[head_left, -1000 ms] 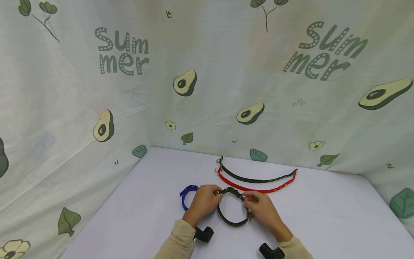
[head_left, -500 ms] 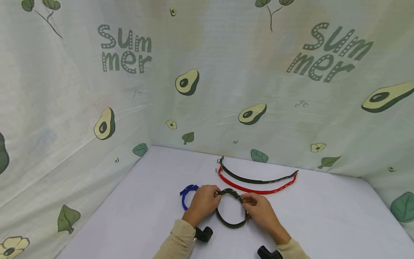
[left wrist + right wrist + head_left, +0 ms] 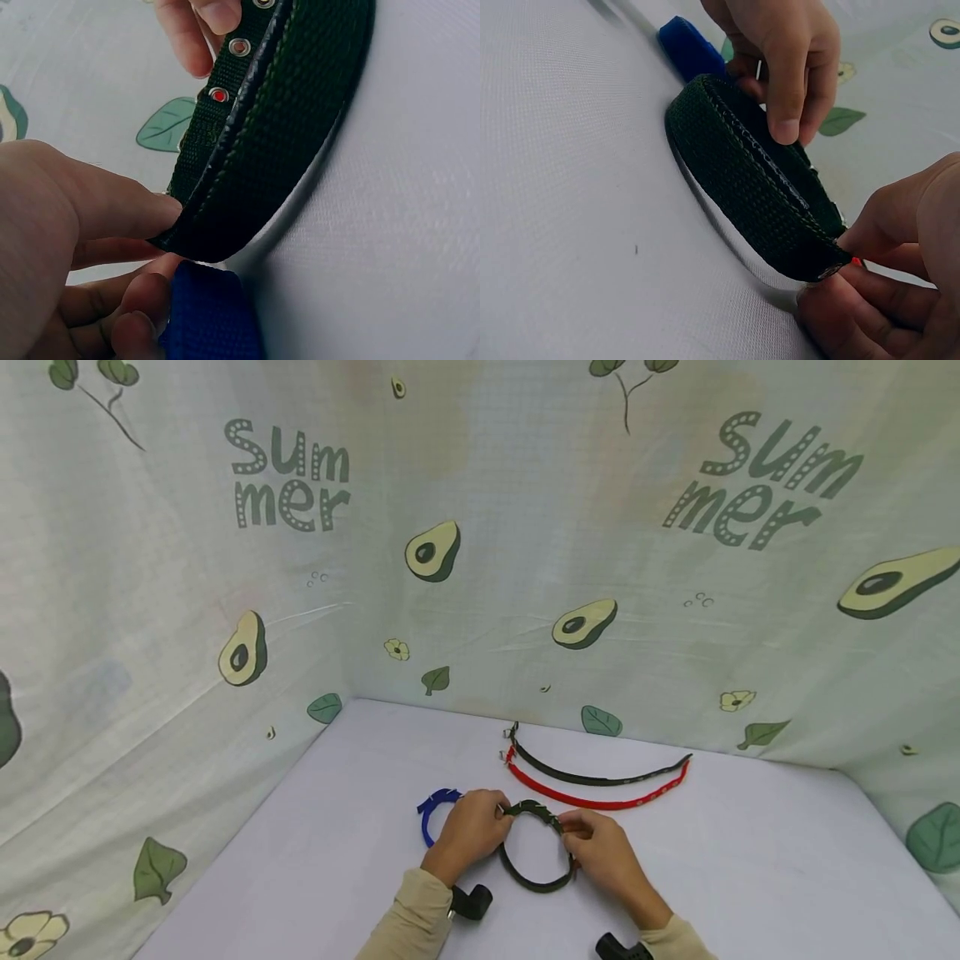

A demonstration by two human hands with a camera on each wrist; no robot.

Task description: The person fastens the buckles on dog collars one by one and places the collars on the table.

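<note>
A dark green webbing collar, closed into a ring, stands on edge on the white table between the hands. My left hand pinches its upper left side between thumb and fingers. My right hand pinches the right side of the band, as the right wrist view also shows. Metal eyelets run along the green strap in the left wrist view, with a dark lining edge beside them. A blue collar, also looped, lies just left of my left hand, which partly hides it.
Farther back, a red collar lies stretched out in a curve, with a black collar behind it, their buckles at the left. A printed cloth hangs around the back and sides of the table.
The green collar and my right hand have shifted slightly left, and the ring sits a little lower in view. Both hands keep their hold on it.
</note>
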